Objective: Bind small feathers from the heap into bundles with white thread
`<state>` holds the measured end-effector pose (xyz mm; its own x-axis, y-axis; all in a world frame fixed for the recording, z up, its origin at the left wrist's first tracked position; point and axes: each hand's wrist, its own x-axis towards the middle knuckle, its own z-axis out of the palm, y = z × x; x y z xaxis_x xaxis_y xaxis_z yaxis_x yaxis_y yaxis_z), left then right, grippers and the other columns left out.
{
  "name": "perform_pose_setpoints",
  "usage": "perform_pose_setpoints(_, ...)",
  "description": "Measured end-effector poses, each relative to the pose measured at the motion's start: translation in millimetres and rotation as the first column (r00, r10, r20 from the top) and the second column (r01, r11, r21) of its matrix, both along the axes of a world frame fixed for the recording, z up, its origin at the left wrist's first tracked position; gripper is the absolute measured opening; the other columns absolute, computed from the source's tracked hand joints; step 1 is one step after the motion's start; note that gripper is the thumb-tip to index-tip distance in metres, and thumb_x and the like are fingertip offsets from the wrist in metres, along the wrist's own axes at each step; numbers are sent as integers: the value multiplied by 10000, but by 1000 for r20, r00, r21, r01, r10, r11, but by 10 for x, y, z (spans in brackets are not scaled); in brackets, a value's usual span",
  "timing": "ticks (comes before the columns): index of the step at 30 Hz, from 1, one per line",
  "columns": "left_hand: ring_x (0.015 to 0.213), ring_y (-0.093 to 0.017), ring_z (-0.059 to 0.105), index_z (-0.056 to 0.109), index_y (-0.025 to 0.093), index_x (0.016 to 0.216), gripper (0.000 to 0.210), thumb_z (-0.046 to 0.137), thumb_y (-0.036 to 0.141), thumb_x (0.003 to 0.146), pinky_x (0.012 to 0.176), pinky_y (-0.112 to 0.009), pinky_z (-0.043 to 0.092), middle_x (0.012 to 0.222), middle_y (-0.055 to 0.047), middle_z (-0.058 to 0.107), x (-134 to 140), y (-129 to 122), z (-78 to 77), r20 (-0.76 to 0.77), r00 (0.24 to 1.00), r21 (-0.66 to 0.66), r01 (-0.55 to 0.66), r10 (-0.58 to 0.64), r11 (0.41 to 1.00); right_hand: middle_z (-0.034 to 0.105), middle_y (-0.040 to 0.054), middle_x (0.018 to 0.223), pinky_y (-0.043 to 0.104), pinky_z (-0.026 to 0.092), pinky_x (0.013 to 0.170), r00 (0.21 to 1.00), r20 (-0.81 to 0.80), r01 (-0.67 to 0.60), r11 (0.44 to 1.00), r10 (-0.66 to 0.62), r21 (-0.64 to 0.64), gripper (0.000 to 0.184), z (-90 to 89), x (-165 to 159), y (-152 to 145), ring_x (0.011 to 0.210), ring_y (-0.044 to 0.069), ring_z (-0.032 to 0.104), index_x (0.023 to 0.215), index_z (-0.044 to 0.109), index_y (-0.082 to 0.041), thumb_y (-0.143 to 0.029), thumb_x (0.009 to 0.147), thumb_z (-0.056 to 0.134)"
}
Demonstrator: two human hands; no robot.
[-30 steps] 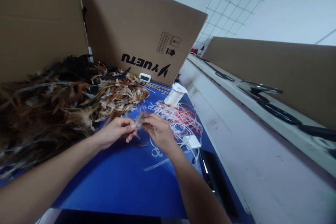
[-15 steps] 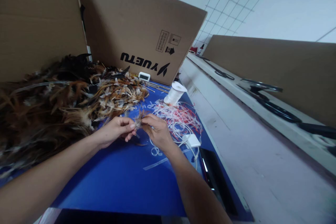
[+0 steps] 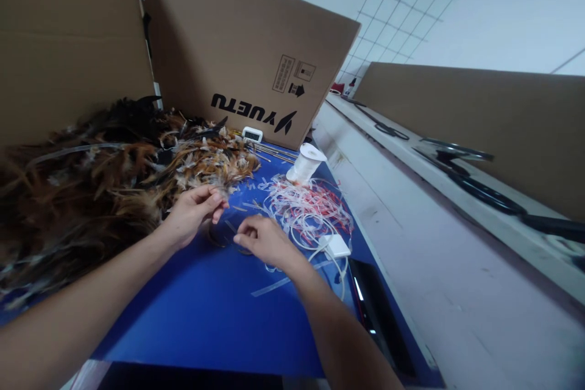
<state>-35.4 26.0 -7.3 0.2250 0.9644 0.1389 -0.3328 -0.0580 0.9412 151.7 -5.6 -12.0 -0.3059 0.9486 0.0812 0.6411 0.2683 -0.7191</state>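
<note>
My left hand (image 3: pixel 197 212) is closed in a pinch at the near edge of the feather heap (image 3: pixel 201 164). A small greyish feather tuft (image 3: pixel 222 190) shows at its fingertips, partly merged with the heap behind. Lower and to the right, my right hand (image 3: pixel 265 241) hovers over the blue table, thumb and fingers pressed together. A thin dark strand, perhaps a feather, lies just below those fingertips; whether they grip it I cannot tell. Short clear strips are scattered between the hands and the white spool (image 3: pixel 305 164).
Tangled white and red strips (image 3: pixel 311 210) lie right of my hands, beside a white adapter (image 3: pixel 336 246) with a cable. Thin sticks, a small digital display (image 3: pixel 251 134) and a cardboard panel (image 3: pixel 247 42) stand behind. A black device (image 3: pixel 379 311) lies along the right edge; scissors (image 3: pixel 390 130) rest on the ledge.
My hands have moved apart. The left went up and left with the tuft; the right dropped lower and slightly left, away from the tuft.
</note>
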Motion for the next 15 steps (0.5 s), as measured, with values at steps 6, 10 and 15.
perform_pose_setpoints(6,495,-74,500,633,140,695,271,721,388,760,493,-202,400,617,2,597,-25,16,-52,-66,997,136,-34,43,990,670,53,810,275,417,690,910,402,-148,985,103,84,82,35,-126,-121,767,172,609,729,654,-177,-196,781,715)
perform_pose_setpoints(10,479,-76,479,620,145,676,268,652,364,827,496,-199,384,527,26,544,-39,17,-87,-169,983,275,-23,72,961,702,118,918,287,422,744,814,561,-194,981,149,22,123,114,-171,-156,849,199,639,853,669,-132,-164,879,553)
perform_pose_setpoints(15,503,-78,492,583,154,638,269,617,306,857,528,-200,392,533,32,550,-66,59,-148,-229,968,365,-15,106,931,707,80,850,267,413,690,878,462,-131,991,128,-26,127,148,-71,-130,795,183,647,858,647,-154,-165,865,521)
